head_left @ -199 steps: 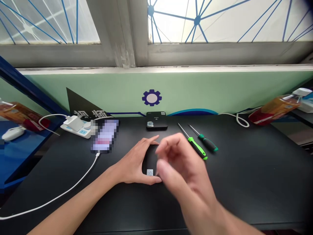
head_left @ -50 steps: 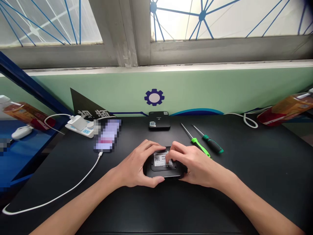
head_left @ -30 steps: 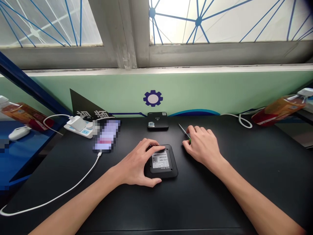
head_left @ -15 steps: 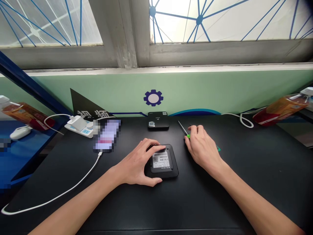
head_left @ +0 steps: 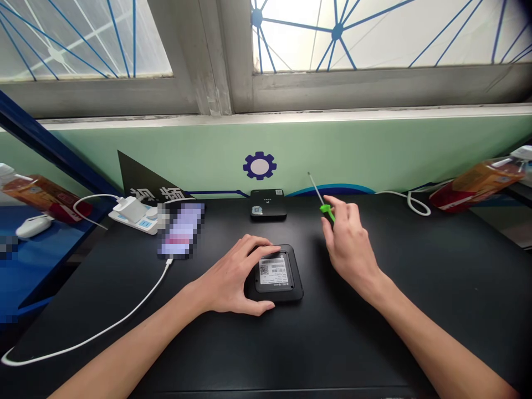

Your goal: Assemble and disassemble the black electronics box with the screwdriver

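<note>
A small black box (head_left: 279, 280) with a white label on its upturned side lies on the black table (head_left: 415, 288). My left hand (head_left: 233, 277) grips the box's left side, thumb at the near edge and fingers over the far edge. My right hand (head_left: 349, 244) is closed round a bright green screwdriver (head_left: 324, 206), lifted off the table with its thin shaft pointing up and away. The darker green screwdriver is hidden behind my right hand.
A second black box (head_left: 268, 204) sits at the back by the wall. A phone (head_left: 180, 230) on a white cable (head_left: 124, 318) and a power strip (head_left: 133, 213) lie at the left. Bottles of amber drink lie at far left (head_left: 37, 191) and far right (head_left: 477, 180).
My right hand left the box, reached to the screwdrivers, closed on the bright green one and lifted it off the table. The left hand kept its hold on the box.
</note>
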`<state>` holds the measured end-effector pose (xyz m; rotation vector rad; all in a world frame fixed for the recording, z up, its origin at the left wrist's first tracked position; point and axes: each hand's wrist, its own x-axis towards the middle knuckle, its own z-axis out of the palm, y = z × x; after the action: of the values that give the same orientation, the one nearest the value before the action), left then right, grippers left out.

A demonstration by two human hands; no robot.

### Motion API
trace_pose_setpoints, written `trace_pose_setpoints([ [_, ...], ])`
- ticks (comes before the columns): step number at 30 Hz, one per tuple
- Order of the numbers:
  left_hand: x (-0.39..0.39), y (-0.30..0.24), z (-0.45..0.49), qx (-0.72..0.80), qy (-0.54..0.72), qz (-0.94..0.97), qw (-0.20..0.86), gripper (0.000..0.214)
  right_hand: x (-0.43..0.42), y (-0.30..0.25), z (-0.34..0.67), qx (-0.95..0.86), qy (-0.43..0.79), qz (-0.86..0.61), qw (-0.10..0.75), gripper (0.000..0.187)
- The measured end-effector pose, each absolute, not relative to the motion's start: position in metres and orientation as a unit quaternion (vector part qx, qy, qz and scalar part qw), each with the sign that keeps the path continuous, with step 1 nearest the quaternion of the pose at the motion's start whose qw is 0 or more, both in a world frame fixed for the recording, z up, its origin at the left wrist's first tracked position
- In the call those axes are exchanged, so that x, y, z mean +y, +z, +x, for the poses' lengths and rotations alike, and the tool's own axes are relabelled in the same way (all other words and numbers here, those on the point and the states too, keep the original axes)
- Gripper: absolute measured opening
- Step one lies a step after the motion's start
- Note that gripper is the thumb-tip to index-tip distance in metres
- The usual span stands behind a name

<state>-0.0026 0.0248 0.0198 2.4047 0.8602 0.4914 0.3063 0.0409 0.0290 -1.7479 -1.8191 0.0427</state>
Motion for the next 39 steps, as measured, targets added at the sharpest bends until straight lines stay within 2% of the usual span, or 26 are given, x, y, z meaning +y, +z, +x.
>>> trace_pose_setpoints([
  [3,0.025,0.021,-0.004,0.316,0.174,0.894,0.267,0.103,0.047,0.039,0.309,-0.622,0.181,-0.576,0.499,0.04],
  [5,0.025,0.023,-0.005,0.309,0.172,0.897,0.267,0.104,0.049,0.046,0.311,-0.558,0.302,-0.526,0.566,0.04],
  [8,0.024,0.023,-0.005,0.292,0.175,0.903,0.263,0.105,0.05,0.055,0.314,-0.476,0.432,-0.469,0.606,0.038],
  [12,0.023,0.019,-0.005,0.285,0.175,0.909,0.249,0.104,0.049,0.061,0.318,-0.436,0.514,-0.41,0.615,0.035],
  [19,0.024,0.012,-0.005,0.28,0.196,0.912,0.228,0.095,0.039,0.064,0.313,-0.518,0.499,-0.345,0.603,0.04],
  [22,0.023,0.012,-0.005,0.279,0.197,0.912,0.226,0.094,0.034,0.063,0.309,-0.551,0.49,-0.332,0.588,0.036],
  [39,0.018,0.013,-0.001,0.27,0.197,0.916,0.221,0.094,0.02,0.064,0.299,-0.623,0.434,-0.344,0.553,0.038],
])
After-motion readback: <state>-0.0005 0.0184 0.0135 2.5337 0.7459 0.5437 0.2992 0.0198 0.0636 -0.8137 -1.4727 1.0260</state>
